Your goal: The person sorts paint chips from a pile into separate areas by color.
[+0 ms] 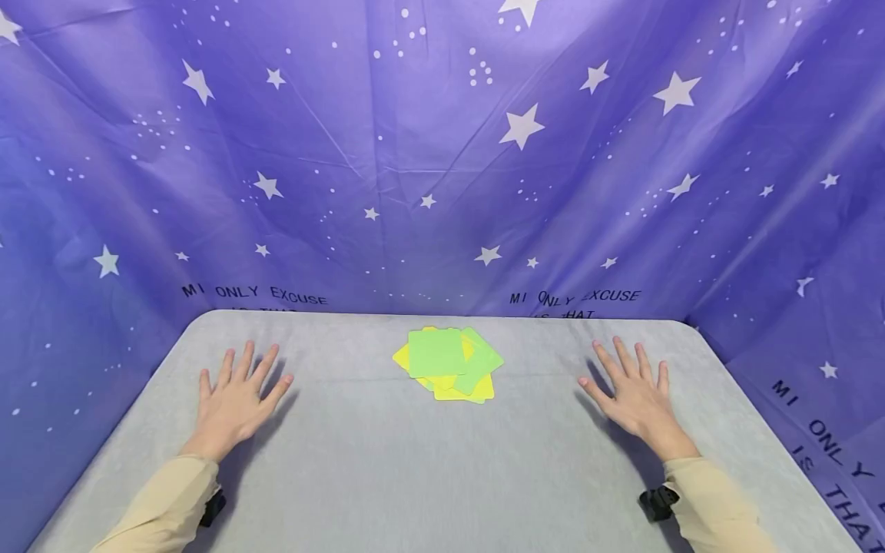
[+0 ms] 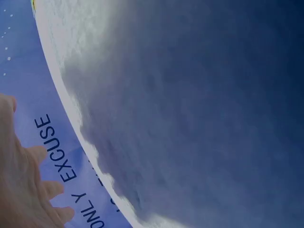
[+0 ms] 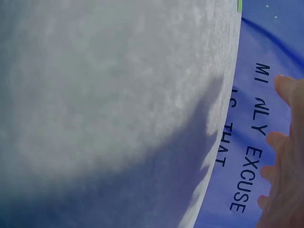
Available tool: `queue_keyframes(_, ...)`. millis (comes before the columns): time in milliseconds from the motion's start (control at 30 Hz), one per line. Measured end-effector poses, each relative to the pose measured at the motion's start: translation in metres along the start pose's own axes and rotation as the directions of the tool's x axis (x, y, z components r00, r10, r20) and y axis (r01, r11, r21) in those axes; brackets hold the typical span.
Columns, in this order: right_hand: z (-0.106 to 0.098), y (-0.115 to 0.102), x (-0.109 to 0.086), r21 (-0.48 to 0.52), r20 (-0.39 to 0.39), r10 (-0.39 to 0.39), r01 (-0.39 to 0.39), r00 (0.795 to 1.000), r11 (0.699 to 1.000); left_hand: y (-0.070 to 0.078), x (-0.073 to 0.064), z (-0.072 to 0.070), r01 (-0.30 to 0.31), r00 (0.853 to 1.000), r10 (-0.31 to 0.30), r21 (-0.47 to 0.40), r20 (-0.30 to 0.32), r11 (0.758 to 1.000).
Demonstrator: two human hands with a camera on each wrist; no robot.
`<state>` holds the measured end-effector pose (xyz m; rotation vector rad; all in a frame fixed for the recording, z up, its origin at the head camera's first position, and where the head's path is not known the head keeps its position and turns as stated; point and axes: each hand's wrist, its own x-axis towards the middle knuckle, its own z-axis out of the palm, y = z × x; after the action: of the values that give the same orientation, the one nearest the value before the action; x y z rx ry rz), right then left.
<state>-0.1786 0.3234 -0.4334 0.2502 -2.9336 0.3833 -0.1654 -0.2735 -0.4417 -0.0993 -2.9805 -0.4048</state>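
A loose, overlapping pile of green and yellow cards point(image 1: 437, 353) lies near the far edge of the table, midway between the hands. To its left, my left hand point(image 1: 231, 407) is held palm down over the table with fingers spread and nothing in it. On the other side, my right hand point(image 1: 636, 399) mirrors it, fingers spread apart and holding nothing. Both hands cast shadows on the cloth and stand well apart from the cards. In the wrist views, only parts of the left hand point(image 2: 23, 185) and right hand point(image 3: 287, 161) show at the frame edges.
A grey cloth-covered table point(image 1: 429, 468) with rounded far corners spreads beneath the hands. Purple star-patterned curtains point(image 1: 429, 153) with printed lettering hang behind it and along both sides. Small black devices point(image 1: 658, 504) sit at the wrists.
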Motion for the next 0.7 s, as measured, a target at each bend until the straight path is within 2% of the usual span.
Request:
queue_keyframes(433, 0.005, -0.01, 0.007, 0.014, 0.028, -0.015, 0.014, 0.999, 1.0, 0.022, 0.013, 0.006, -0.021, 1.0, 0.021, -0.01, 0.021, 1.0)
queue_keyframes(567, 0.005, -0.017, 0.01, 0.03, 0.044, -0.025, 0.024, 0.999, 0.999, 0.033, 0.019, 0.009, -0.036, 0.999, 0.037, -0.021, 0.028, 0.999)
queue_keyframes(700, 0.007, -0.026, 0.015, 0.064, 0.028, -0.046, 0.044, 0.999, 0.997, 0.045, 0.027, 0.013, -0.042, 0.998, 0.043, -0.035, 0.039, 0.999)
